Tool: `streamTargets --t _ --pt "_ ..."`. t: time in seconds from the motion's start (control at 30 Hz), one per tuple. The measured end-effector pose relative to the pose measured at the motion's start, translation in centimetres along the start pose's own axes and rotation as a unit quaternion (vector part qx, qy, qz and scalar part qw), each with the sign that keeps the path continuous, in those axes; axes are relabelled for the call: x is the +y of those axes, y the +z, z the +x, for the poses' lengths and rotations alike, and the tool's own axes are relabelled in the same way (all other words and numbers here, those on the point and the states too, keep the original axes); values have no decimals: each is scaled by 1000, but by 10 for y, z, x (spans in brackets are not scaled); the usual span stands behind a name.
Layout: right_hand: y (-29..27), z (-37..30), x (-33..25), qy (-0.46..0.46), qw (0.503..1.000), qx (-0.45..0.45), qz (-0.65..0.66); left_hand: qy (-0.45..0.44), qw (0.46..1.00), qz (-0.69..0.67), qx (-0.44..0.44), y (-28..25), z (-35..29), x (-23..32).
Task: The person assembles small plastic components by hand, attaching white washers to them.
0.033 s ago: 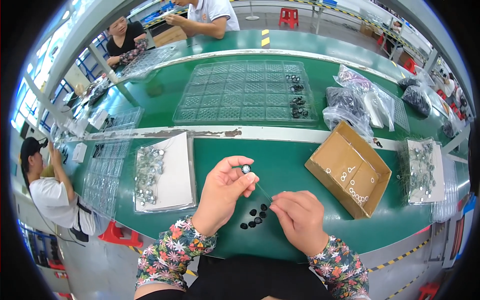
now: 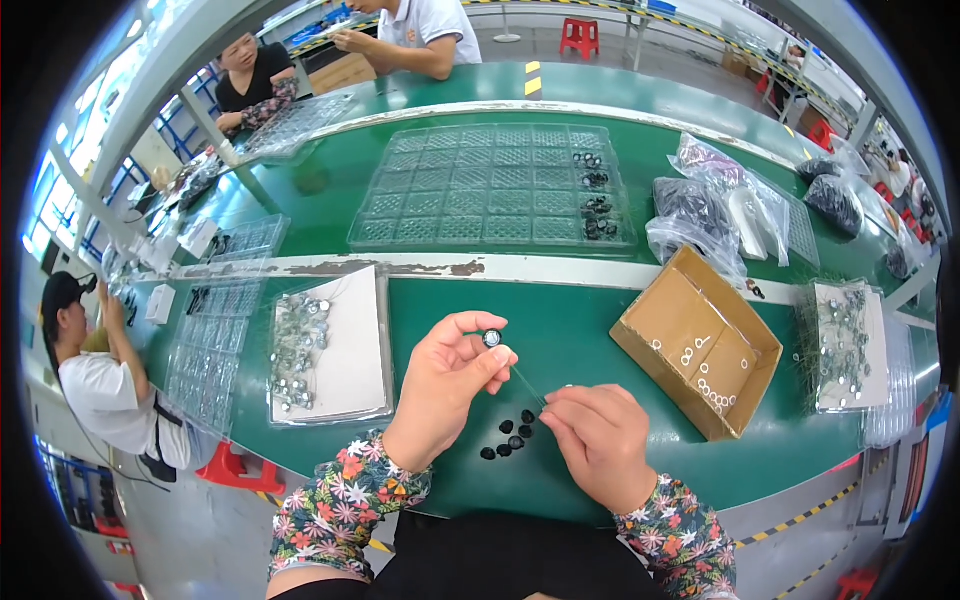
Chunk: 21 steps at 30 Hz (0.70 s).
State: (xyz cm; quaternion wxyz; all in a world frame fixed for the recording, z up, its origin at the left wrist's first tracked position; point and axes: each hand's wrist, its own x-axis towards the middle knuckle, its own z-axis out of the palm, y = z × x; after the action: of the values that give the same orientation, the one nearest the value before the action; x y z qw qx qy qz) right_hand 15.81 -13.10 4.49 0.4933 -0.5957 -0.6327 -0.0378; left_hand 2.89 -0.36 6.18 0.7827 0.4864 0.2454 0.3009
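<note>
Between the thumb and forefinger of my left hand [image 2: 452,380] is a small round black-rimmed part [image 2: 491,338] with a silvery disc face. Thin wires [image 2: 527,384] slant down from it toward my right hand [image 2: 598,436], whose fingertips are pinched on their far end. Both hands hover over the green bench, near its front edge. Several small black round caps [image 2: 514,442] lie loose on the bench between and below the hands. Left of my left hand, a clear tray with a white sheet [image 2: 352,345] carries several silvery discs with thin wires [image 2: 298,345].
To the right stands an open cardboard box [image 2: 655,300] with white rings inside. Farther right is another tray of wired discs [image 2: 848,340]. Ahead lies a clear compartment tray [image 2: 450,190] with black parts, beside plastic bags [image 2: 690,215]. Co-workers sit left and across.
</note>
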Motion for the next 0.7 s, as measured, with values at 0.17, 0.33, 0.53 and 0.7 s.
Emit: streamTargets --t 0.17,0.33,0.53,0.7 --pt "-5 1 -2 -24 999 -14 -45 65 994 92 -2 0 6 18" --pt "-13 -1 -2 3 999 -21 -35 80 981 176 -30 7 23 30" --pt "-8 -3 0 -2 997 -72 19 44 970 237 -41 16 115 57" --pt "-7 -7 -1 -19 997 -63 33 67 964 257 -22 34 235 45"
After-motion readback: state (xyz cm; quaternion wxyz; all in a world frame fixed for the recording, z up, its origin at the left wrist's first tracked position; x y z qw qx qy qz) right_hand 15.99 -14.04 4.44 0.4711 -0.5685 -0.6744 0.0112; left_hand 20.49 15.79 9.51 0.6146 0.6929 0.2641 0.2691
